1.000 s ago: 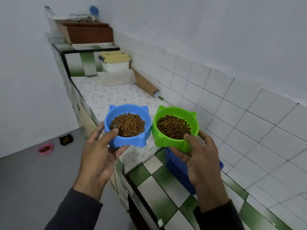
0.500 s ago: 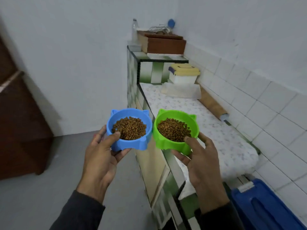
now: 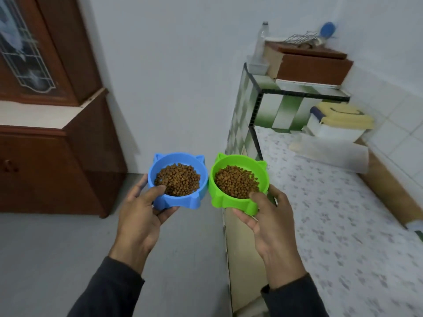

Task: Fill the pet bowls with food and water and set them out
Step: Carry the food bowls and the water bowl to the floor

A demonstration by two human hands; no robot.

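Left hand (image 3: pixel 139 216) is clamped around the blue bowl (image 3: pixel 177 180), thumb hooked over its rim; the green bowl (image 3: pixel 238 183) is pinched likewise by the right hand (image 3: pixel 266 221). Both bowls are heaped with kibble (image 3: pixel 177 178) and carried level, almost touching. Since a second ago the view has been swung from the counter (image 3: pixel 332 213) toward the grey floor (image 3: pixel 57 248) and wooden cabinet (image 3: pixel 45 133), so setting out is judged imminent; no water is seen.
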